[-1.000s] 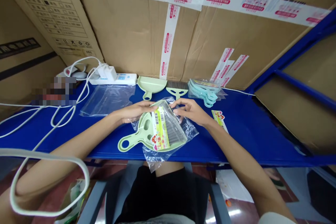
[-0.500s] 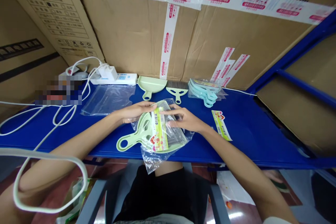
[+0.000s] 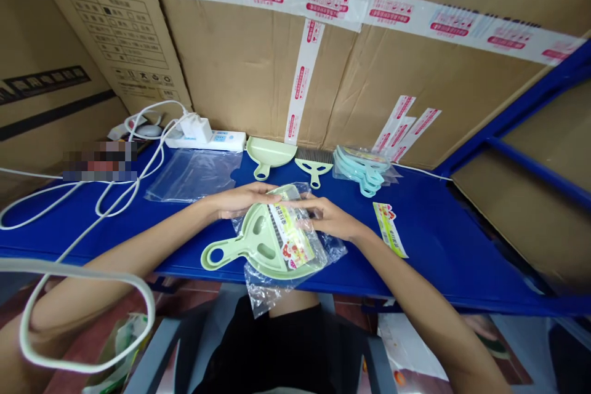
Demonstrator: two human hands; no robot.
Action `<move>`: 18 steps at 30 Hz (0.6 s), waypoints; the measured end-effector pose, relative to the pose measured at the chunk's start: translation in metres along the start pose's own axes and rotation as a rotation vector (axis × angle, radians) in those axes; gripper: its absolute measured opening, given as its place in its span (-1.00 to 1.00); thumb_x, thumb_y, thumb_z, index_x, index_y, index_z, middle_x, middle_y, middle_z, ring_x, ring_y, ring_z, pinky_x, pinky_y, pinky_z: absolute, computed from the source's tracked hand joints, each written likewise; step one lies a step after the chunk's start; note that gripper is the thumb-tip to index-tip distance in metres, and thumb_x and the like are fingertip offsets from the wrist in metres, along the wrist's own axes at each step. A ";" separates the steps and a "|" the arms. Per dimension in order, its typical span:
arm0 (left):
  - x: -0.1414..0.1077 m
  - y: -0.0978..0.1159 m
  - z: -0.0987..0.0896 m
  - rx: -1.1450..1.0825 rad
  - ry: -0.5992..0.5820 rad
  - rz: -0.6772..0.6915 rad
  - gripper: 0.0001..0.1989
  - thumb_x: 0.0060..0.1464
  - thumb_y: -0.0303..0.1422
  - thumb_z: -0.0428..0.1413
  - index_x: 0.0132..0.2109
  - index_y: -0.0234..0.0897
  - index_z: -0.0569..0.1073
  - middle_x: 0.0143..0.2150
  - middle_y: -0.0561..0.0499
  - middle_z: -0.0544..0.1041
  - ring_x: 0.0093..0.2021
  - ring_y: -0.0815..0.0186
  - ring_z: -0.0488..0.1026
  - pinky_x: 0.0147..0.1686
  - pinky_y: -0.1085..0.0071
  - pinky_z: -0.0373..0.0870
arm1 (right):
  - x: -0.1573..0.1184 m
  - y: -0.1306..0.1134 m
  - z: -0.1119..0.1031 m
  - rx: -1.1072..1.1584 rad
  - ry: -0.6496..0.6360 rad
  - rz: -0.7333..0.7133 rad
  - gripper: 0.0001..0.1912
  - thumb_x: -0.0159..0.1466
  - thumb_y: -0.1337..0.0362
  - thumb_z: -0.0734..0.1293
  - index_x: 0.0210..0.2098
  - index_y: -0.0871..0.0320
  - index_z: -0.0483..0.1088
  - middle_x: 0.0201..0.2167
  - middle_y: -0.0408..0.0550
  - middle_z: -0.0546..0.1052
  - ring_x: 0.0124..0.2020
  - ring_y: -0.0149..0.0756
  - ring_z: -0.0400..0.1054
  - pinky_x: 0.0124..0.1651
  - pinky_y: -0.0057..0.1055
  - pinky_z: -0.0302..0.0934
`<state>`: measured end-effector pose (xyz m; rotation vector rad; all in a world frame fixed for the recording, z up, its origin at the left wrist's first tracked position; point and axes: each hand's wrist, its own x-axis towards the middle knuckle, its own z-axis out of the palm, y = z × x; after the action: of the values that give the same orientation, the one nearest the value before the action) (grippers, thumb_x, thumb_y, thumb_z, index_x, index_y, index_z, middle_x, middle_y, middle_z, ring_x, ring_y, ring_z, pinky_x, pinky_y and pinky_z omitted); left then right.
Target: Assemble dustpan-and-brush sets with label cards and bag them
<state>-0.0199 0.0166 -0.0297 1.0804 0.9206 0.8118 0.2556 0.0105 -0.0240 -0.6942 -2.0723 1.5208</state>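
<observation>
A green dustpan with its brush (image 3: pixel 258 240) lies partly inside a clear plastic bag (image 3: pixel 261 292) at the table's front edge, handle out to the left. A yellow printed card (image 3: pixel 295 240) lies slanted over the brush bristles, under the film. My left hand (image 3: pixel 247 200) grips the upper edge of the bag and dustpan, its fingers partly hidden. From the right, my right hand (image 3: pixel 330 215) reaches over the bag, fingers apart, fingertips touching the film near the card's top.
Behind stand a green dustpan (image 3: pixel 272 152), a green brush (image 3: pixel 314 166) and bagged blue sets (image 3: pixel 362 166). Another card (image 3: pixel 390 229) lies right. Clear bags (image 3: pixel 194 173), a power strip (image 3: pixel 231 140) and white cables (image 3: pixel 138 181) are left. Cardboard (image 3: pixel 240 49) rises behind the blue table (image 3: pixel 443 246).
The card has shifted right and tilted, uncovering more of the brush. My right hand's fingers have spread a little on the bag. The whole view has shifted slightly.
</observation>
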 end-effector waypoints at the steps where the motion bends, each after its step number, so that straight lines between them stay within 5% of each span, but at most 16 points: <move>1: -0.001 0.003 0.002 -0.001 -0.005 -0.011 -0.60 0.05 -0.31 0.43 0.06 -0.24 0.70 -0.39 -0.13 0.70 -0.37 0.07 0.70 -0.43 0.35 0.63 | -0.001 -0.002 -0.001 0.077 0.047 0.035 -0.50 0.31 -0.04 0.53 0.16 0.01 0.58 0.21 0.03 0.53 0.14 -0.12 0.49 0.11 -0.24 0.44; 6: -0.002 0.011 0.008 -0.075 -0.107 -0.012 -0.65 -0.02 -0.33 0.46 -0.05 -0.32 0.71 -0.19 -0.26 0.73 -0.29 0.05 0.71 -0.29 0.27 0.68 | -0.004 -0.016 -0.009 0.386 0.349 0.223 -0.34 0.29 -0.09 0.53 0.25 -0.12 0.27 0.03 -0.01 0.61 -0.31 -0.32 0.53 -0.45 -0.49 0.34; 10: -0.001 0.004 0.012 -0.115 -0.101 0.035 -0.65 0.06 -0.33 0.44 -0.01 -0.34 0.68 -0.15 -0.25 0.73 -0.30 0.10 0.71 -0.26 0.29 0.68 | 0.000 -0.027 -0.014 0.253 0.272 0.334 -0.05 0.10 0.17 0.67 0.37 -0.04 0.22 -0.26 -0.11 0.63 -0.43 -0.31 0.49 -0.51 -0.47 0.31; 14: -0.002 0.003 0.018 -0.200 -0.095 0.085 -0.60 0.12 -0.19 0.43 0.03 -0.30 0.65 -0.04 -0.27 0.72 -0.20 0.10 0.71 -0.22 0.32 0.67 | 0.007 -0.046 -0.034 0.030 0.259 0.266 -0.49 0.09 0.24 0.62 0.04 0.10 0.59 -0.41 -0.13 0.60 -0.40 -0.25 0.51 -0.40 -0.36 0.41; 18: -0.004 0.015 0.016 -0.268 -0.292 0.127 -0.43 0.26 0.04 0.27 0.21 -0.25 0.52 0.11 -0.36 0.66 -0.03 -0.11 0.71 -0.06 0.04 0.66 | -0.001 -0.081 -0.109 -0.193 0.382 0.167 -0.66 0.20 0.23 0.53 -0.02 0.11 0.68 -0.31 0.00 0.66 -0.36 -0.22 0.52 -0.38 -0.35 0.37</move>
<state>-0.0082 0.0114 -0.0115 0.9949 0.4863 0.8290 0.3164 0.0677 0.0837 -1.1578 -1.9160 1.1650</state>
